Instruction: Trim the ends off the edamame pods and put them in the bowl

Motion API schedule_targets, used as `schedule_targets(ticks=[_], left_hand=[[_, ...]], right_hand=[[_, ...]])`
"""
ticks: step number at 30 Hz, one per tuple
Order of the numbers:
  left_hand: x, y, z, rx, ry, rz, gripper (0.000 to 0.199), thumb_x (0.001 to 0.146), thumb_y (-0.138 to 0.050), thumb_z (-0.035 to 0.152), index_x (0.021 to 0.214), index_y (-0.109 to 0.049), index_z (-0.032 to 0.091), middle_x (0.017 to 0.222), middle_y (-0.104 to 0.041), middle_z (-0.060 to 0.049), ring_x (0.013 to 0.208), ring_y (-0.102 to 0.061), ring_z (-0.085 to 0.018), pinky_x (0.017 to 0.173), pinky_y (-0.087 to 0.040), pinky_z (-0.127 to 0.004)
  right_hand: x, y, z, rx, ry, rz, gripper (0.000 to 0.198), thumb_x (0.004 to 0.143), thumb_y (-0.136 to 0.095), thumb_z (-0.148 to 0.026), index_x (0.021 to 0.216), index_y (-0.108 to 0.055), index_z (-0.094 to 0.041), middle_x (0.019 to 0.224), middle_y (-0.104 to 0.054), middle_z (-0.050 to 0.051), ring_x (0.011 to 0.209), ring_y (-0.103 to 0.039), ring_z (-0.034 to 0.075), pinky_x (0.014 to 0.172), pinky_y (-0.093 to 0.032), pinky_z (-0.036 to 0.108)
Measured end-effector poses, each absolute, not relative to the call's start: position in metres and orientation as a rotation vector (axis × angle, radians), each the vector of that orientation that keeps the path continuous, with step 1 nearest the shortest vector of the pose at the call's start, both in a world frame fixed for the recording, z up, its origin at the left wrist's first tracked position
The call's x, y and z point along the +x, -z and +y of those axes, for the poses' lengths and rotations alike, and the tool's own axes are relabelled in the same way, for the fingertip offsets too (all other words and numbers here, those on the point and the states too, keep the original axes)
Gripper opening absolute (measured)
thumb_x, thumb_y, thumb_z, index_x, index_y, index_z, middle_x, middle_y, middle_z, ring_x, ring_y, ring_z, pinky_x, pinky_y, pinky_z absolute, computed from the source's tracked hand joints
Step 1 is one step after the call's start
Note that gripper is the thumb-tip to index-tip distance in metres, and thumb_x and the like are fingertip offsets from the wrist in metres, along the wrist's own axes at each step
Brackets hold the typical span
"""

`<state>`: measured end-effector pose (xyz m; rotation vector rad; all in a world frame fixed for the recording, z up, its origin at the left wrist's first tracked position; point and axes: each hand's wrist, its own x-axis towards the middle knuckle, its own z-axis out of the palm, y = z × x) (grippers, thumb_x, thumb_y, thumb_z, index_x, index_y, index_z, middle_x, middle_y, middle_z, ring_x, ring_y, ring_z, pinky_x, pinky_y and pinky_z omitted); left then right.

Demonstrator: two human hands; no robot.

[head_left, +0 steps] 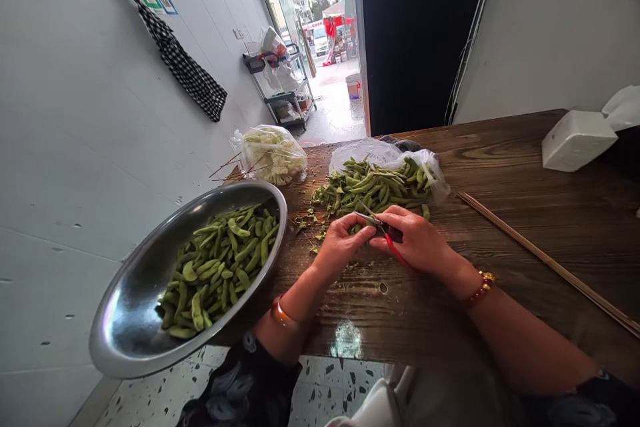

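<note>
Across a dark wooden table (pixel 505 180), holding red-handled scissors (pixel 393 248) in the right hand (pixel 417 239), pinching an apparent green pod (pixel 356 229) narrowly in the left hand (pixel 341 240). To the left, steel basin (pixel 125 303) with loose pods (pixel 215 267) inside. Just beyond the hands, heaped pods (pixel 373 185) partly on a clear plastic bag (pixel 367 150). Farther off, bagged cauliflower (pixel 275 155), then shelf cart (pixel 255 65) beside the doorway (pixel 334 90).

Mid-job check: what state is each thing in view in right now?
Scissors: gripped, slightly open
Right hand: closed around the scissors
Left hand: pinched, seemingly on a pod
Metal bowl: partly filled with pods
Clear bag: open, pod pile spilling out
Bag of pale vegetables: filled
Doorway: open to outside
Tissue pack: seems open, tissue sticking out
Sticks: bundled, lying flat
</note>
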<state>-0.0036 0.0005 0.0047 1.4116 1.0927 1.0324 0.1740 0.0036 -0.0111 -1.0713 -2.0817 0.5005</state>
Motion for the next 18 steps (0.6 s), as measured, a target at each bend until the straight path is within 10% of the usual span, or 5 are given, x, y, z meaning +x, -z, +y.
schedule_targets(ticks=[18], left_hand=[[-0.0059,-0.0038,0.0033,1.357,-0.945,1.156,0.029,0.068,-0.074,0.038,0.072,-0.061,0.014,0.057,-0.052,0.004,0.045,-0.039,-0.004,0.044,-0.028,-0.018]], right_hand=[[0.1788,0.0103,0.0064,-1.143,-0.465,-2.202,0.019,0.085,-0.064,-0.036,0.091,-0.065,-0.018,0.088,-0.06,0.004,0.075,-0.058,0.015,0.071,-0.045,0.026]])
